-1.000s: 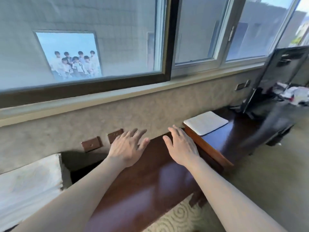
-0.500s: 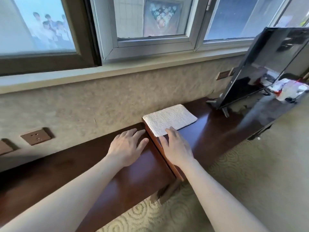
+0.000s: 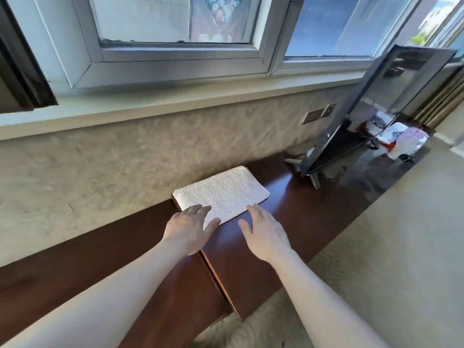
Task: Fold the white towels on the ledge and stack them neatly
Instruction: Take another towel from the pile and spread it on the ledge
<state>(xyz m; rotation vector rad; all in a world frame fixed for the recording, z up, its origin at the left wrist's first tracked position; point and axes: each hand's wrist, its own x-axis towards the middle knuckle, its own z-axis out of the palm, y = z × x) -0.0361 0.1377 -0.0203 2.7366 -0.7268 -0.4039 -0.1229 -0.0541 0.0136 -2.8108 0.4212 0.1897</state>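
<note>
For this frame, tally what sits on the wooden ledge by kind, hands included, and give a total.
White towels: 1, the folded towel
Screens: 1, the dark screen on its stand
Hands: 2, left hand overlapping the towel's near corner, right hand over the ledge beside the towel's near edge
Total: 4
The clutter behind the screen is too blurred to count.

The 1 head view looks forward and down, close over the wooden ledge (image 3: 251, 272), facing the window (image 3: 175, 46) wall.
</note>
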